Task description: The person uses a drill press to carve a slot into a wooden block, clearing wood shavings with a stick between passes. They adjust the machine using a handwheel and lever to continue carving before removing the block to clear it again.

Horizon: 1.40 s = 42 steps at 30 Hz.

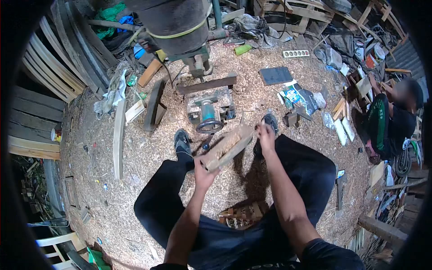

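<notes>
A wooden block (230, 146) with a long slot cut in its upper face is held tilted over my lap. My left hand (205, 173) is closed around its lower left end. Close to the block's right end, my right hand (266, 135) has its fingers curled together; what they hold, if anything, I cannot make out. Just ahead of the block stands a machine vise with a handwheel (209, 126). A dark wooden beam (207, 84) lies across the back of it, below the drilling machine's head (196, 65).
Wood shavings cover the floor (148, 202). Long planks (118, 139) and a dark beam (154, 105) lie left of the vise. A dark flat board (275, 75) and a power strip (295, 53) lie ahead right. Another person (389, 119) crouches at the right.
</notes>
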Each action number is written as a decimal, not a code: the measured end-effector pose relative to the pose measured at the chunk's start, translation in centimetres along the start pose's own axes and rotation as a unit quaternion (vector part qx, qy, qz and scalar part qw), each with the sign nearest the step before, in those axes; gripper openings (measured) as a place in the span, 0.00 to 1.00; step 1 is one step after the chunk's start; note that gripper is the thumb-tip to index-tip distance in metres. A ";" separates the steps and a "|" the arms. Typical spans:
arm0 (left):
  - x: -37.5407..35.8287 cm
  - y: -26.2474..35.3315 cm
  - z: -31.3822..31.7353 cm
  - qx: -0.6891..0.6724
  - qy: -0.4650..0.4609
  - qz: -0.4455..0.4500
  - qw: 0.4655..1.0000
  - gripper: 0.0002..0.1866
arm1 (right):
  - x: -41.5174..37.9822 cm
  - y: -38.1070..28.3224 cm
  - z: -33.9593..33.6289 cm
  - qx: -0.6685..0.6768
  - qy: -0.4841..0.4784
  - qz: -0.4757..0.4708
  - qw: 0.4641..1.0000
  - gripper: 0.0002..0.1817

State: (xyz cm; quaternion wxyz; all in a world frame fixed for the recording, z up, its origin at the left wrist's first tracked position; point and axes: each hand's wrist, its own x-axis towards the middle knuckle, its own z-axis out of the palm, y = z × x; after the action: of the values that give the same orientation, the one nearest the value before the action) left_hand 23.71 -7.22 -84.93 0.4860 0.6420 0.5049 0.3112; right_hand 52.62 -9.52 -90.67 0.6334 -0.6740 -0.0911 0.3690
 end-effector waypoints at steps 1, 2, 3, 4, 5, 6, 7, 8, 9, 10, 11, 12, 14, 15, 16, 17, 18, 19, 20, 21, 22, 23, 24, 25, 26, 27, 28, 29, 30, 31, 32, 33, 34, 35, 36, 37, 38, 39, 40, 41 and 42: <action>-0.8 -1.5 0.7 -0.002 0.015 -0.010 1.000 0.35 | 1.8 3.4 0.0 -0.023 -0.004 -0.007 1.000 0.12; -1.3 -2.5 1.2 -0.003 0.030 -0.022 0.999 0.35 | 3.0 6.0 0.0 -0.046 -0.007 -0.012 0.999 0.11; -1.4 -3.3 1.5 -0.016 0.025 -0.031 0.999 0.35 | 3.0 5.9 0.6 -0.103 -0.026 0.018 0.994 0.09; -1.6 -4.0 1.4 -0.026 0.019 -0.043 0.999 0.35 | 5.1 8.6 0.7 -0.289 -0.056 -0.139 0.945 0.07; -1.9 -4.7 1.3 -0.036 0.013 -0.057 0.998 0.35 | 6.6 11.5 1.1 -0.267 -0.063 -0.130 0.953 0.06; -1.5 -4.1 0.8 0.002 0.008 -0.064 0.998 0.35 | 7.3 12.9 2.5 -0.242 -0.069 -0.123 0.960 0.06; -1.4 -3.4 0.3 0.040 0.001 -0.071 0.997 0.35 | 8.1 14.0 3.7 -0.220 -0.090 -0.090 0.967 0.06; -1.4 -2.9 -0.1 0.077 -0.007 -0.079 0.994 0.35 | 8.6 14.9 4.6 -0.197 -0.111 -0.058 0.972 0.07; -1.3 -3.2 -0.5 0.122 -0.003 -0.068 0.990 0.34 | 9.0 15.7 5.6 -0.175 -0.130 -0.026 0.976 0.07; -1.2 -4.7 -0.7 0.111 0.006 -0.046 0.993 0.34 | 9.6 16.2 6.4 -0.168 -0.136 -0.004 0.976 0.08; -1.4 -7.4 -1.0 0.101 0.017 -0.025 0.994 0.34 | 10.1 17.2 6.9 -0.180 -0.130 0.015 0.975 0.09; -1.5 -8.9 -1.1 0.090 0.026 -0.004 0.996 0.34 | 11.0 18.6 7.3 -0.203 -0.115 0.033 0.972 0.09; -0.9 -6.7 -1.7 0.138 0.020 0.028 0.990 0.33 | 9.9 17.1 7.1 -0.315 -0.055 -0.002 0.947 0.10; -0.9 -6.6 -2.1 0.168 0.022 0.028 0.985 0.33 | 8.1 15.0 7.0 -0.387 -0.016 -0.058 0.920 0.10; -0.7 -6.4 -2.2 0.195 0.025 0.029 0.980 0.33 | 9.4 17.7 6.7 -0.384 -0.014 -0.067 0.921 0.10; -0.6 -5.9 -2.2 0.198 0.024 0.029 0.979 0.33 | 10.9 20.8 6.2 -0.381 -0.012 -0.076 0.922 0.10; -0.5 -5.4 -2.2 0.201 0.023 0.029 0.979 0.33 | 10.9 20.1 5.8 -0.376 -0.039 -0.071 0.923 0.10; -0.6 -4.7 -2.2 0.203 0.022 0.028 0.979 0.33 | 10.5 19.0 5.5 -0.372 -0.066 -0.065 0.924 0.11; -0.7 -4.0 -2.2 0.145 0.020 -0.001 0.989 0.32 | 10.0 17.8 5.0 -0.369 -0.094 -0.057 0.923 0.11; -0.8 -3.1 -2.2 0.086 0.020 -0.030 0.996 0.32 | 10.3 17.5 5.8 -0.261 -0.047 0.000 0.964 0.12; -0.7 -2.4 -2.1 0.025 0.020 -0.055 0.998 0.32 | 10.7 16.8 5.5 -0.144 -0.063 0.035 0.987 0.11; -0.6 -1.8 -2.3 0.047 0.011 -0.055 0.997 0.31 | 10.7 15.9 4.6 -0.025 -0.076 0.070 0.994 0.10; -0.8 -2.1 -2.4 0.020 0.014 -0.035 0.999 0.31 | 9.7 12.1 4.5 0.096 -0.090 0.102 0.986 0.10; -0.9 -2.5 -2.3 -0.006 0.014 -0.031 0.999 0.32 | 8.9 9.1 4.9 0.217 -0.107 0.134 0.961 0.10; -1.2 -2.6 -2.6 -0.030 0.015 -0.027 0.999 0.33 | 8.4 7.3 5.4 0.006 -0.049 -0.107 0.993 0.06; -1.5 -0.8 -3.2 -0.011 0.008 -0.029 0.999 0.33 | 8.0 5.3 6.0 -0.201 0.015 -0.340 0.919 0.06; -1.7 2.1 -3.9 0.008 0.005 -0.030 1.000 0.33 | 6.9 1.4 6.8 -0.159 0.026 -0.373 0.914 0.10; -1.6 4.6 -4.6 0.028 0.002 -0.026 0.999 0.33 | 5.7 -3.6 7.6 -0.113 0.037 -0.409 0.905 0.15; -1.6 6.1 -5.3 0.033 0.000 -0.004 0.999 0.33 | 5.0 -7.6 8.3 -0.044 0.002 -0.378 0.925 0.15; -1.5 7.5 -6.0 0.039 -0.003 0.020 0.999 0.33 | 3.9 -11.3 9.0 0.025 -0.034 -0.345 0.937 0.15; -1.1 9.1 -6.8 0.045 -0.005 0.046 0.998 0.33 | 1.5 -15.6 9.7 0.003 -0.099 -0.329 0.939 0.14; -0.8 11.7 -7.7 0.093 0.004 0.084 0.992 0.33 | -1.4 -19.8 9.9 -0.022 -0.162 -0.312 0.936 0.14; -0.2 12.7 -8.4 0.086 0.019 0.089 0.992 0.34 | -4.4 -23.3 9.9 -0.049 -0.223 -0.292 0.929 0.13; 0.4 13.6 -9.1 0.079 0.031 0.094 0.992 0.34 | -7.6 -25.9 10.0 -0.121 -0.256 -0.355 0.891 0.11; 1.0 14.4 -9.9 0.073 0.040 0.100 0.992 0.35 | -10.7 -27.7 9.9 -0.193 -0.280 -0.414 0.845 0.10; 1.3 16.0 -10.7 0.091 0.055 0.119 0.987 0.35 | -12.8 -29.2 9.2 -0.276 -0.314 -0.464 0.781 0.10; 1.7 16.6 -11.3 0.081 0.065 0.128 0.986 0.35 | -14.6 -30.3 8.4 -0.360 -0.343 -0.507 0.704 0.10; 2.2 17.2 -11.9 0.071 0.077 0.137 0.985 0.35 | -16.9 -31.5 8.0 -0.400 -0.335 -0.497 0.694 0.11; 2.6 17.6 -12.4 0.063 0.087 0.143 0.984 0.35 | -18.7 -31.9 7.9 -0.438 -0.328 -0.482 0.684 0.13; 2.8 17.8 -12.7 0.058 0.100 0.149 0.982 0.34 | -19.1 -31.5 8.0 -0.463 -0.317 -0.460 0.688 0.11; 3.0 18.0 -12.6 0.051 0.113 0.153 0.980 0.34 | -19.1 -30.9 8.5 -0.480 -0.301 -0.464 0.681 0.10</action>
State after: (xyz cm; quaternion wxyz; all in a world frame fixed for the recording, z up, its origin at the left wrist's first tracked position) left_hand 19.63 -0.75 -64.13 0.3390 0.6965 0.4673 0.4262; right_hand 44.48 -8.48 -54.33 0.2511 -0.6096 -0.7428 0.1165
